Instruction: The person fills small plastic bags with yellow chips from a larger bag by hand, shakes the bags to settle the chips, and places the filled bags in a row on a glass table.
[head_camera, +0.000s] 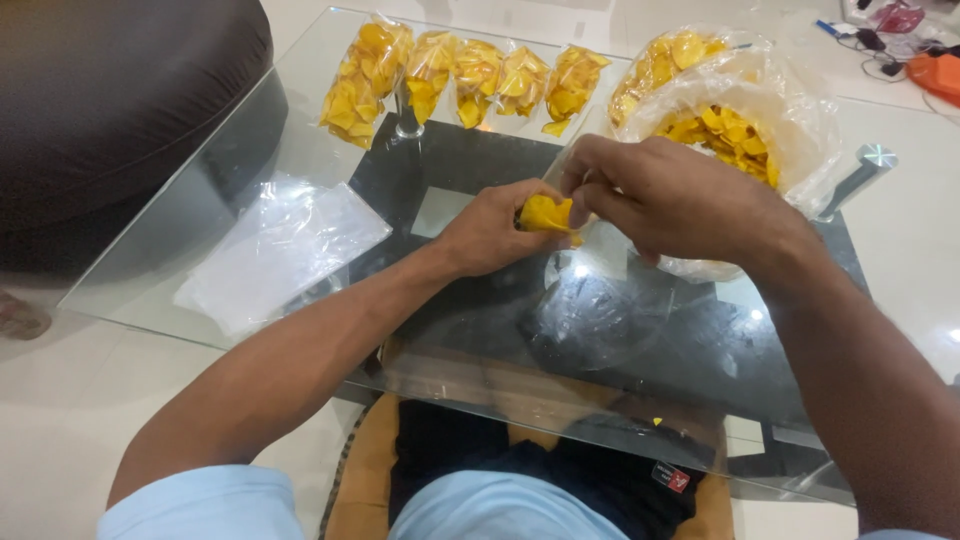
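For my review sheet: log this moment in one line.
left hand: holds yellow chips | right hand: pinching them | big chip bag: open

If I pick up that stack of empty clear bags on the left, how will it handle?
The empty bags look thin and crinkled, so probably floppy and very light. Their glossy film on the glass table suggests they may slide or fan apart, so the top sheets might slip off.
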